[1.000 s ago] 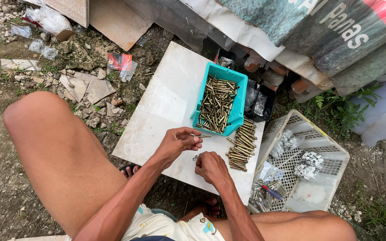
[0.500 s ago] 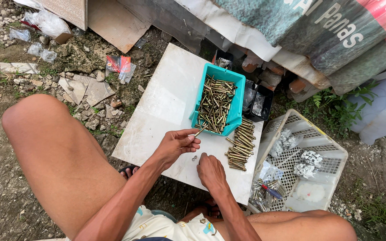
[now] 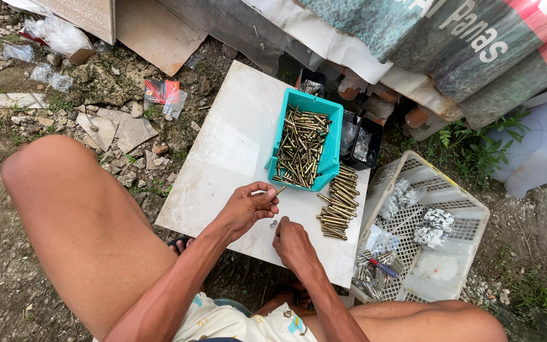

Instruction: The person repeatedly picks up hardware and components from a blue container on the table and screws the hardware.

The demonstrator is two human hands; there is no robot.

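A white slab serves as the surface point(image 3: 223, 152), lying on rough ground between the person's bare knees. At its far right edge stands a teal bin point(image 3: 304, 145) heaped with brass bolts, tilted slightly. Just beside the bin, toward the person, a row of more brass bolts point(image 3: 339, 202) lies stacked side by side on the surface. Behind the bin sit two small black trays point(image 3: 361, 140). Off the surface to the right rests a white plastic basket point(image 3: 427, 229) holding clear bags of small silvery parts and a bundle of loose bolts near its near corner. Stones, broken tile and litter lie on the dirt to the left.

Nothing stands between the hands and the bin; the row of bolts is near the right hand's outer side.

The left hand point(image 3: 246, 206) is raised just above the surface, palm turned inward, its fingers closed around one bolt point(image 3: 278, 190) whose tip pokes out toward the bin. The right hand point(image 3: 292, 240) rests low on the surface, knuckles up, fingers curled and pinched down at a few small nuts point(image 3: 274, 223) lying between the two hands; whether it actually grips one, I cannot tell.
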